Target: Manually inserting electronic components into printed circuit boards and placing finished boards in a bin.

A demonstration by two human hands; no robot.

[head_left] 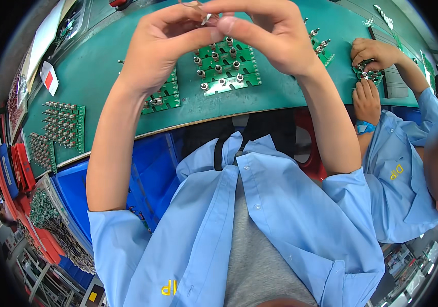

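My left hand [160, 48] and my right hand [278, 38] meet at the top of the view, fingertips close together above the table. Both are closed in a pinch around a small white piece [207, 19] with a thin brownish strip beside it, too small to name. Below the hands lies a panel of green circuit boards [227, 69] with several upright metal-shafted parts on it. A similar green board [167, 100] sits partly hidden under my left wrist, and another green board [324, 51] shows beyond my right wrist.
Two boards full of components [64, 125] lie at the table's left end. Blue bins [150, 163] stand below the near edge. A tray of boards and leads [57, 225] is at lower left. To the right, a co-worker's hands [370, 59] handle a green board beside a dark block [394, 77].
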